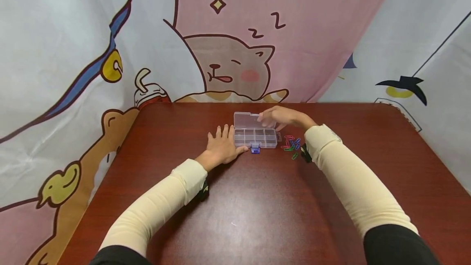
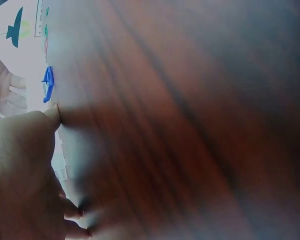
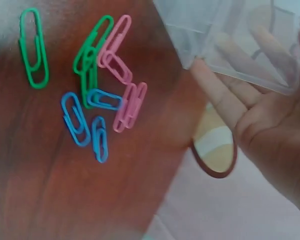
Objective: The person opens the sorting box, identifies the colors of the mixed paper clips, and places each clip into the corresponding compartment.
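Observation:
A clear plastic compartment box lies on the table with its lid raised at the back and a blue latch at its front. My left hand rests on the table at the box's left side, fingers spread, thumb reaching the front left corner. At the lid's right end, my right hand holds its edge; several fingers run along the far side and show through the plastic. Right of the box lie loose paper clips: green, pink and blue.
The red-brown wooden table ends at a printed cloth backdrop just behind the box. A clear hanging tab sticks out from the box's right side, close to the clips.

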`<state>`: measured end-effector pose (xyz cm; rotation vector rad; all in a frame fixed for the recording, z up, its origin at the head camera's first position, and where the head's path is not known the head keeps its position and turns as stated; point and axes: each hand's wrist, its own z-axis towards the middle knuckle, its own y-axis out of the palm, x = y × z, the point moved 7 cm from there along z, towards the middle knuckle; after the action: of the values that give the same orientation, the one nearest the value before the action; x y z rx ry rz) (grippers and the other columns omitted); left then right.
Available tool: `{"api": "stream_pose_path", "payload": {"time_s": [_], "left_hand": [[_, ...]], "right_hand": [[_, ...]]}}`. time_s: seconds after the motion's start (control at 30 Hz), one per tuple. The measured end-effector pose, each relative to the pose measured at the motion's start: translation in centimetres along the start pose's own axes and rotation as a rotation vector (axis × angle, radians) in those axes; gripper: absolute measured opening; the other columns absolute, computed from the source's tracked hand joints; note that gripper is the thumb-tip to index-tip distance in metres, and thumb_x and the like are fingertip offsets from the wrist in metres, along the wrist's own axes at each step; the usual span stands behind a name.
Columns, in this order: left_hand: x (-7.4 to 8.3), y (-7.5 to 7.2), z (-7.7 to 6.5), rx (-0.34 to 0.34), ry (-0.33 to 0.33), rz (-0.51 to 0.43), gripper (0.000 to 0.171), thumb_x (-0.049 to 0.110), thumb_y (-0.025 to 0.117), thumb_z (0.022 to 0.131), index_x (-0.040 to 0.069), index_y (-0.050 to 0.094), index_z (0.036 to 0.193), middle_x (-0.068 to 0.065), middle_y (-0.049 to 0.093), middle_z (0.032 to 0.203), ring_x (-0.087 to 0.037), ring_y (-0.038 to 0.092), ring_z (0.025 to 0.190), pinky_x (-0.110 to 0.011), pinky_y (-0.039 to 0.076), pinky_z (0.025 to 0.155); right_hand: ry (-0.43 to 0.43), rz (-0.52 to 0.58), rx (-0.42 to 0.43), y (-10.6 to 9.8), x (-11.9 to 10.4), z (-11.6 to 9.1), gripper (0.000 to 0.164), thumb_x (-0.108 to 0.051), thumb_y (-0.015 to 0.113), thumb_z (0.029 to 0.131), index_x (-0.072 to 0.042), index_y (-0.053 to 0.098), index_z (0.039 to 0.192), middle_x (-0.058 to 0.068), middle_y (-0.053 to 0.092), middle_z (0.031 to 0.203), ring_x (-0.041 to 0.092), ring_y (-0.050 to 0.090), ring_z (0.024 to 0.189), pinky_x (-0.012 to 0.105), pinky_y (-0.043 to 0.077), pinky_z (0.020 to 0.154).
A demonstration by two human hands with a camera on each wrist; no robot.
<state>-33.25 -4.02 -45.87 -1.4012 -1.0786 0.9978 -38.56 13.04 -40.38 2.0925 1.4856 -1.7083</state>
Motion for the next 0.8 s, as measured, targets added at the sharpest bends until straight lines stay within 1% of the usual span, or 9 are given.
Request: {"api": "stream_pose_path", "payload": {"time_s": [0.07,0.13,0.23,0.33,0.53,0.6,0.63,0.7,0.8], "left_hand": [[0.1,0.1,-0.1,-0.004,0.001,0.006,0.098,0.078,0.025,0.077,0.008,0.015,0.145,-0.012,0.018,0.148,-0.034,0.017,0.132,-0.059,0.017,0.096],[0.3,0.2,-0.1,-0.007,0.006,0.006,0.098,0.078,0.025,0.077,0.008,0.015,0.145,-0.012,0.019,0.147,-0.034,0.018,0.132,-0.059,0.017,0.096],[0.6,0.3,-0.1,-0.015,0.010,0.010,0.099,0.078,0.025,0.077,0.008,0.015,0.145,-0.012,0.019,0.147,-0.034,0.018,0.132,-0.059,0.017,0.096],[0.7,0.5,-0.2,-0.030,0.008,0.025,0.100,0.079,0.023,0.077,0.007,0.012,0.146,-0.013,0.019,0.148,-0.034,0.019,0.132,-0.059,0.018,0.096],[0.4,0.5,-0.5,-0.048,-0.006,0.043,0.105,0.081,0.020,0.075,0.004,0.004,0.145,-0.015,0.020,0.147,-0.036,0.020,0.131,-0.059,0.018,0.096],[0.3,0.1,-0.8,-0.020,-0.010,0.032,0.105,0.080,0.022,0.076,0.003,0.005,0.145,-0.017,0.024,0.145,-0.036,0.023,0.130,-0.058,0.019,0.095],[0.2,-0.1,-1.0,0.006,-0.012,0.027,0.104,0.079,0.022,0.076,0.003,0.007,0.145,-0.018,0.027,0.143,-0.037,0.024,0.129,-0.058,0.020,0.095],[0.1,-0.9,-1.3,0.101,-0.002,0.033,0.098,0.077,0.022,0.079,0.004,0.014,0.144,-0.021,0.034,0.138,-0.037,0.029,0.126,-0.058,0.024,0.093],[0.1,-2.4,-1.6,0.264,0.030,0.062,0.083,0.070,0.024,0.085,0.009,0.026,0.142,-0.020,0.045,0.129,-0.037,0.036,0.121,-0.056,0.030,0.088]], "right_hand": [[0.003,0.050,0.016,-0.2,0.6,0.5,0.046,-0.034,0.037,0.097,-0.002,0.050,0.127,0.020,0.052,0.123,0.035,0.049,0.111,0.051,0.043,0.080],[0.021,0.099,0.031,-0.5,1.2,0.7,0.043,-0.032,0.039,0.096,-0.002,0.053,0.124,0.019,0.055,0.120,0.034,0.052,0.108,0.051,0.044,0.078],[0.054,0.146,0.028,-0.8,1.9,1.0,0.041,-0.030,0.042,0.095,-0.002,0.054,0.123,0.017,0.057,0.118,0.033,0.054,0.105,0.051,0.044,0.077],[0.069,0.156,0.008,-0.9,2.3,1.1,0.041,-0.030,0.043,0.095,-0.003,0.055,0.123,0.016,0.057,0.118,0.033,0.054,0.106,0.050,0.044,0.078],[0.051,0.156,-0.023,-0.7,2.1,1.2,0.043,-0.032,0.043,0.095,-0.002,0.053,0.124,0.017,0.055,0.120,0.034,0.051,0.109,0.049,0.042,0.083],[0.044,0.160,-0.028,-0.7,1.9,1.2,0.044,-0.033,0.044,0.094,-0.002,0.053,0.125,0.018,0.054,0.120,0.034,0.050,0.110,0.049,0.041,0.084],[0.044,0.160,-0.026,-0.8,1.8,1.2,0.044,-0.033,0.045,0.094,-0.002,0.053,0.124,0.018,0.054,0.120,0.034,0.050,0.110,0.049,0.041,0.085],[0.040,0.157,-0.024,-0.9,1.6,1.1,0.045,-0.034,0.045,0.094,-0.002,0.053,0.124,0.018,0.054,0.120,0.034,0.050,0.110,0.049,0.040,0.086],[0.042,0.146,-0.020,-1.2,1.5,1.1,0.045,-0.035,0.045,0.094,-0.002,0.054,0.124,0.018,0.054,0.121,0.034,0.049,0.111,0.049,0.040,0.086]]}}
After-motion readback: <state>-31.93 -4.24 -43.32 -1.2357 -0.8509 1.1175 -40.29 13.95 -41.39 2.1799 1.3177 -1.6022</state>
